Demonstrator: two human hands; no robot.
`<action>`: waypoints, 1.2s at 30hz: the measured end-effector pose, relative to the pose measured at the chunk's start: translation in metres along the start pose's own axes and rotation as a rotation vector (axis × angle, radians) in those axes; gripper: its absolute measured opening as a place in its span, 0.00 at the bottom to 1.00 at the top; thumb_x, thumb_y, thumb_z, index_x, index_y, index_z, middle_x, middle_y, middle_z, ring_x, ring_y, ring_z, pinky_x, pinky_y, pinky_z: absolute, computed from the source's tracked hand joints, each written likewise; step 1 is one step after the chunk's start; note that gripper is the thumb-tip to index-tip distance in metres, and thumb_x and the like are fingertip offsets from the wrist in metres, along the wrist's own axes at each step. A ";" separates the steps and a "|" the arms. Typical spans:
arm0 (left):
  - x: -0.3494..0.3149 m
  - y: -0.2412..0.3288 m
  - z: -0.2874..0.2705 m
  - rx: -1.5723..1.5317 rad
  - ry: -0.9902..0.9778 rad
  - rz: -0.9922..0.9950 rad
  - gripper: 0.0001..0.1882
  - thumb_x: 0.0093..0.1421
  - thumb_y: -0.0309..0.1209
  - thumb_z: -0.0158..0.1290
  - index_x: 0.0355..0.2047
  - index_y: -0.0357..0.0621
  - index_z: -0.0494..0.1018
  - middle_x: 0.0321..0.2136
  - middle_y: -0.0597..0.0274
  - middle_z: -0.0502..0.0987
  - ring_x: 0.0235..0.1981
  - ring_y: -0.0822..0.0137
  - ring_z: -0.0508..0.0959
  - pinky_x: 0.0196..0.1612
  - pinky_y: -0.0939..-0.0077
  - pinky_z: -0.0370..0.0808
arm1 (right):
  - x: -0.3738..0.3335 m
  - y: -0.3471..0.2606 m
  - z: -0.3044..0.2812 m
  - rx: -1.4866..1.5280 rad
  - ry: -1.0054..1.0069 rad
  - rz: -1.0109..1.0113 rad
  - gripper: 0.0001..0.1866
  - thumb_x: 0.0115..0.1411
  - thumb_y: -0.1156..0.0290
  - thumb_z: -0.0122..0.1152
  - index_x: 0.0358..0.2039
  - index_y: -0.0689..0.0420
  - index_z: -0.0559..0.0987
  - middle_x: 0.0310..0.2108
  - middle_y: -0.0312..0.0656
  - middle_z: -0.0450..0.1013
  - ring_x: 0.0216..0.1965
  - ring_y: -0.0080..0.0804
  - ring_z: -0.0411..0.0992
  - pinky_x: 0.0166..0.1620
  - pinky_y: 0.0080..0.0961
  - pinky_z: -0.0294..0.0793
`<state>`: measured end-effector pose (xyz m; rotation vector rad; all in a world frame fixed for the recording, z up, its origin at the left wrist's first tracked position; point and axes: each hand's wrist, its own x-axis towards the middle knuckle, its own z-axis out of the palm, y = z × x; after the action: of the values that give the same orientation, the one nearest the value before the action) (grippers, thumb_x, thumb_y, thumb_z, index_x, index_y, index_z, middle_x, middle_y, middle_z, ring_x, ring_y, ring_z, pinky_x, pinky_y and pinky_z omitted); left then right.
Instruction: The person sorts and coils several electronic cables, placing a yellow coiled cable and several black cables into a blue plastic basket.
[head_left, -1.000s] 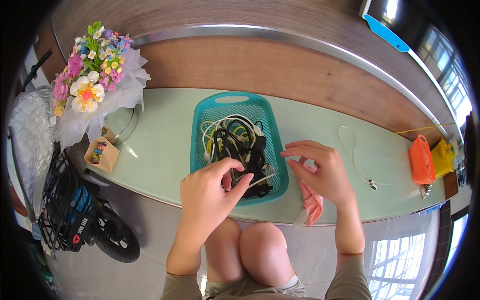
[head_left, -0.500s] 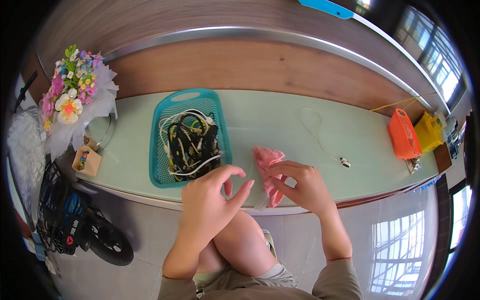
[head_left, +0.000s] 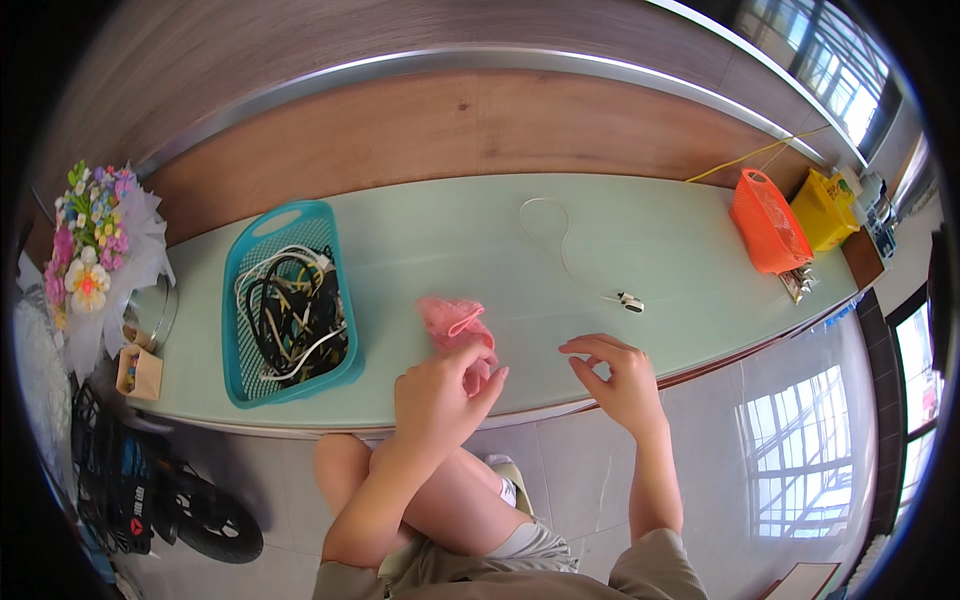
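Note:
A crumpled pink cloth [head_left: 453, 322] lies near the front edge of the pale green tabletop [head_left: 420, 235]. My left hand [head_left: 440, 395] is over its near end, with fingers curved and thumb apart; pink fabric shows through the gap, and the hand hides part of the cloth. My right hand [head_left: 622, 385] hovers off to the right at the table's front edge, thumb and forefinger apart, holding nothing. Beyond it lies a thin white cable [head_left: 566, 250] in a loose loop, its small white and dark end piece [head_left: 630, 302] nearest that hand.
Left on the table, a teal basket [head_left: 234, 340] holds tangled black and white cables [head_left: 290, 310]. Flowers in white wrapping [head_left: 95, 260] and a small beige box [head_left: 140, 373] stand farther left. An orange basket [head_left: 768, 222] and yellow container [head_left: 825, 210] are at right. A black wheel [head_left: 215, 520] is below left.
The view has swung right. My right hand has moved away from the pink cloth to the right, and my left hand has come across from beside the teal basket to the cloth.

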<state>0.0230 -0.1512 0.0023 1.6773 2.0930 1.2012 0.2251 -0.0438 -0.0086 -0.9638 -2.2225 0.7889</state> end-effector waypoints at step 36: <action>0.159 -0.025 0.122 0.349 -0.331 0.494 0.23 0.50 0.19 0.57 0.47 0.51 0.77 0.36 0.61 0.74 0.28 0.58 0.80 0.29 0.62 0.75 | 0.042 0.099 -0.031 -0.436 0.279 0.050 0.17 0.46 0.74 0.65 0.39 0.47 0.84 0.37 0.32 0.72 0.37 0.31 0.70 0.36 0.31 0.75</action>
<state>0.0249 0.0455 -0.0436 2.4561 1.8133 0.6038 0.2658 0.0535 -0.0471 -1.2509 -2.1651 0.1674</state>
